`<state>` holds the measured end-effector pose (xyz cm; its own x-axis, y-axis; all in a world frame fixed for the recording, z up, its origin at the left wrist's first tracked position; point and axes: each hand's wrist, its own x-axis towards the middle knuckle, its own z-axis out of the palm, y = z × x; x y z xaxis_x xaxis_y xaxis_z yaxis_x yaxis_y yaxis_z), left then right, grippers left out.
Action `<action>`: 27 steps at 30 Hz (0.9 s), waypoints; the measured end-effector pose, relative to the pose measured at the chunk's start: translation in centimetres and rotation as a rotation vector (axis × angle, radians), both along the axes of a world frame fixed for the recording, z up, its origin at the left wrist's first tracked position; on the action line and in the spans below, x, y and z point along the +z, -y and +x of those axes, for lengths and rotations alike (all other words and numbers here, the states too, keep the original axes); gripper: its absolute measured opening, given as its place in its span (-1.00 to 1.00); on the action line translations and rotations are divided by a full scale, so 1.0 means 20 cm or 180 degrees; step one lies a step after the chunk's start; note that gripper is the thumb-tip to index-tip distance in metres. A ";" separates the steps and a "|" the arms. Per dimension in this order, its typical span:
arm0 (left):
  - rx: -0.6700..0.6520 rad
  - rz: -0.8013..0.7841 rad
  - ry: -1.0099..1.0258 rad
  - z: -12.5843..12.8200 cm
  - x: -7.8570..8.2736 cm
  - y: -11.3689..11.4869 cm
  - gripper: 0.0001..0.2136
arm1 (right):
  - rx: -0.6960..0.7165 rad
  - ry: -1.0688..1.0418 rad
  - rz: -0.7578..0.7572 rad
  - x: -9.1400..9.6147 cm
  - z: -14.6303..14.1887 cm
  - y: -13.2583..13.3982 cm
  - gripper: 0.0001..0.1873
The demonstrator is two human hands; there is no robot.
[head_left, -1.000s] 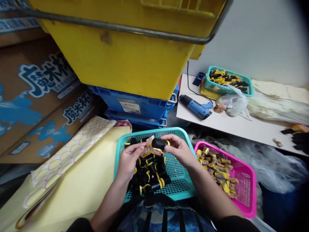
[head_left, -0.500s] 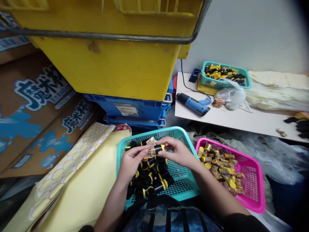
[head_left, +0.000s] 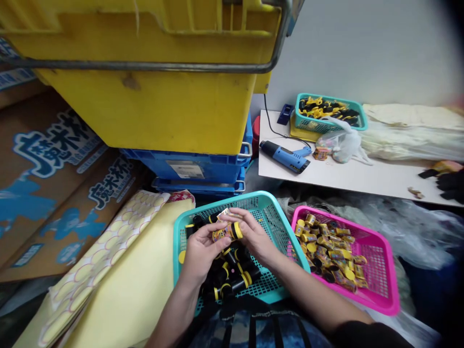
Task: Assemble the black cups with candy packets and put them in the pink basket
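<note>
Both hands are over a teal basket [head_left: 175, 251] in front of me. My left hand [head_left: 203, 246] is closed around a small black tube [head_left: 228, 232] with a yellow cap and a colourful printed label. My right hand [head_left: 255, 237] is closed at the capped end, its fingers curled over the tube. A pale flap of label [head_left: 224, 213] sticks up behind the tube near the right fingertips; which fingers grip it is hidden. Under the hands, bare black tubes [head_left: 241, 282] with yellow caps lie loose in the basket.
A pink basket [head_left: 393, 290] with several labelled tubes [head_left: 333, 251] stands at the right. A blue heat gun [head_left: 284, 156] lies on the white table [head_left: 326, 176], near another teal basket [head_left: 329, 128]. Stacked yellow [head_left: 155, 111] and blue crates [head_left: 152, 166] rise ahead; cartons [head_left: 43, 208] stand left.
The label now lies around the tube, which was largely bare black before. The tube has turned, its yellow cap facing right, and my left thumb has moved onto the label.
</note>
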<state>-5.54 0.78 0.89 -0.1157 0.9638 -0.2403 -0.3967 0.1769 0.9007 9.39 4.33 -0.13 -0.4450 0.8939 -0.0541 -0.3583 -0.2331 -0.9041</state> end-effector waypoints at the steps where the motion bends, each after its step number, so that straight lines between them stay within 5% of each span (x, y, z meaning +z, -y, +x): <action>1: -0.0008 0.0005 -0.0040 0.00 0.01 0.00 -0.71 | -0.0238 0.0120 0.0197 0.00 0.01 0.00 -0.63; 12: 0.0057 -0.0099 0.0370 0.00 0.03 -0.01 -0.66 | -0.0418 0.0623 0.0991 0.05 0.03 -0.04 -0.73; 19: 0.0171 -0.0253 0.0530 0.01 0.03 0.00 -0.63 | -0.1421 0.1491 0.2343 0.08 0.06 0.00 -0.93; 23: 0.0205 -0.0238 0.0316 0.00 0.02 0.01 -0.63 | -0.1274 0.1216 0.1503 0.08 0.08 -0.02 -0.81; 27: 0.0040 -0.0034 0.0227 0.00 0.01 0.01 -0.65 | 0.0225 0.0388 0.0200 0.09 0.06 -0.04 -0.61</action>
